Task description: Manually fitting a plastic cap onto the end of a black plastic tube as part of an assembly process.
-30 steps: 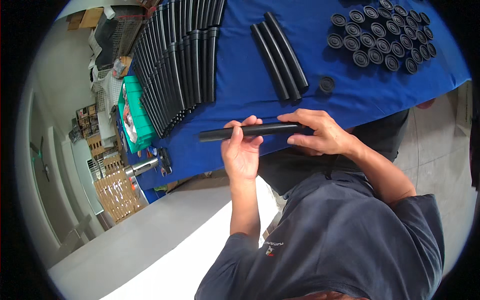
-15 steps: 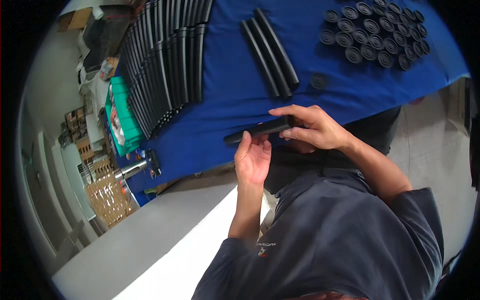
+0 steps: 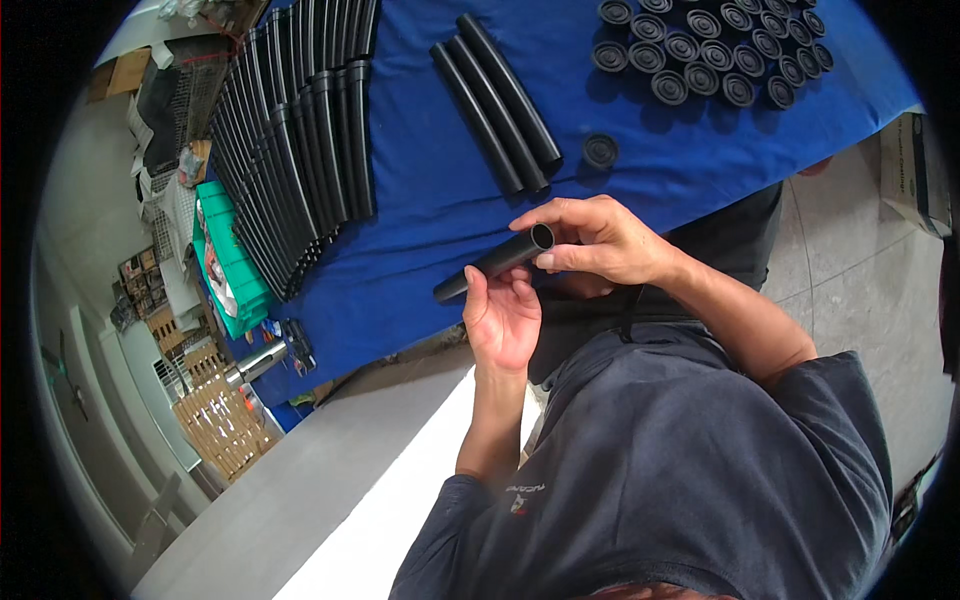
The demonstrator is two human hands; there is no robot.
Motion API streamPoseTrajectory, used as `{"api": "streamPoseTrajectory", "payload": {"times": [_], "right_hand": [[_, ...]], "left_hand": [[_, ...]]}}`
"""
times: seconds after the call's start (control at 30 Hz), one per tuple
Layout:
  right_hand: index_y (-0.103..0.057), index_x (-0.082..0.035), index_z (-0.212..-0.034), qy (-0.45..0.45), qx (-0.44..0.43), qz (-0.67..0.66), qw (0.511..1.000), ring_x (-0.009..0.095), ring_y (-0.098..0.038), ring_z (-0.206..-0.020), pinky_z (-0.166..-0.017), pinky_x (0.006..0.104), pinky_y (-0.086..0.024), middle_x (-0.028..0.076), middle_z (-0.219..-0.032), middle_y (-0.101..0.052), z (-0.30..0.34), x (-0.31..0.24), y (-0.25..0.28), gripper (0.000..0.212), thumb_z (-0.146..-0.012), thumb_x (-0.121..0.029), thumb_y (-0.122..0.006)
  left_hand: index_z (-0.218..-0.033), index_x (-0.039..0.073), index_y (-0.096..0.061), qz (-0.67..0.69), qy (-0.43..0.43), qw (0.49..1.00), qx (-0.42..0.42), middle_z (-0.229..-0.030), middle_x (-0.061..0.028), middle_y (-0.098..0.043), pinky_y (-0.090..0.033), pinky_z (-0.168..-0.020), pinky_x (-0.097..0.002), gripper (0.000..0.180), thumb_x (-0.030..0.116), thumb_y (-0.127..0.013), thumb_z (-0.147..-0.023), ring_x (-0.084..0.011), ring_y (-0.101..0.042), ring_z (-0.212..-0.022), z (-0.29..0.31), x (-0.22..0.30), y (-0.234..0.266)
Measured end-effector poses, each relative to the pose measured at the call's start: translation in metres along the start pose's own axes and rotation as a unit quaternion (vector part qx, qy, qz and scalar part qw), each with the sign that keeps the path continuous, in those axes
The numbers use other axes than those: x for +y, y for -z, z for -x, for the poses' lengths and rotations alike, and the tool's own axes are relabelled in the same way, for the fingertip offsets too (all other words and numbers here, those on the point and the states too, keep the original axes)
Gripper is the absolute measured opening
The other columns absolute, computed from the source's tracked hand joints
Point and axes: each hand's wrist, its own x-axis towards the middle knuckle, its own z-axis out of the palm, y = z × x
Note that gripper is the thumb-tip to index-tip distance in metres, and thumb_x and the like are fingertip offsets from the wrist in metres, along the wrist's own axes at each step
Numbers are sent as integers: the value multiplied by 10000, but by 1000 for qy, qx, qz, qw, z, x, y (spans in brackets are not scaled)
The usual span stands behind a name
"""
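Observation:
Between my two hands is a short black plastic tube, tilted so that its hollow right end faces up toward me. My left hand grips it from below, thumb on the near side and fingers partly hidden behind it. At the open end, my right hand closes its thumb and forefinger about the rim. Beyond my hands, three longer-looking black tubes lie side by side on the blue cloth. A single round black cap with ringed ridges lies just past my right hand.
Many black tubes lie in stacked rows at the left. A group of round black caps stands at the far right. A green crate and a metal cylinder tool sit by the left edge. A cardboard box is on the floor.
The tube has turned so its right end opens toward me, showing the hollow inside. My right thumb and finger have shifted at that end. The whole view has moved slightly.

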Motion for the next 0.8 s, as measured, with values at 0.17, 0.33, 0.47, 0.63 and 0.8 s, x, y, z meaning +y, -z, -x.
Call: {"api": "streamPoseTrajectory", "payload": {"times": [0.17, 0.33, 0.47, 0.63, 0.8], "right_hand": [[-624, -14, -1199, 90, -16, 43, 995, 64, -547, -482, -395, 223, -401, 21, -763, -628, -4, 10, 0, 298, -920, -72, -712], [-637, -11, -1160, 103, 56, 245, 962, 194, -654, -767, -687, 337, -545, 100, -904, -657, 0, 2, -10, 434, -812, -198, -817], [-611, -31, -1218, 181, 150, 484, 843, 260, -651, -836, -693, 368, -556, 136, -1049, -624, 16, -22, -12, 454, -807, -130, -775], [-618, -62, -1222, 163, 239, 697, 656, 314, -571, -1024, -845, 425, -515, 168, -1205, -547, -2, -37, 3, 469, -765, -92, -717], [-617, -49, -1241, 139, 204, 754, 609, 312, -570, -992, -849, 415, -510, 162, -1184, -561, 0, -38, 22, 470, -771, -37, -626]], "left_hand": [[-1282, 39, -605, -18, -9, 999, -47, -1295, -161, -644, -559, -996, -414, 370, 229, -660, -969, -286, -614, -1206, -2, -12, -11], [-1276, 139, -609, -165, -142, 973, -71, -1336, -173, -616, -491, -1079, -494, 352, 149, -691, -934, -368, -550, -1291, -17, 5, 8], [-1197, 122, -587, -177, -156, 968, -83, -1316, -237, -610, -489, -1067, -549, 295, 208, -704, -940, -436, -552, -1270, -33, 27, 6], [-1261, 140, -553, -183, -166, 962, -116, -1336, -215, -600, -487, -1058, -576, 278, 254, -591, -1010, -394, -513, -1324, -29, 31, 18], [-1286, 153, -530, -176, -170, 961, -131, -1305, -226, -610, -496, -1061, -569, 344, 78, -631, -967, -383, -517, -1323, -35, 27, 19]]}}
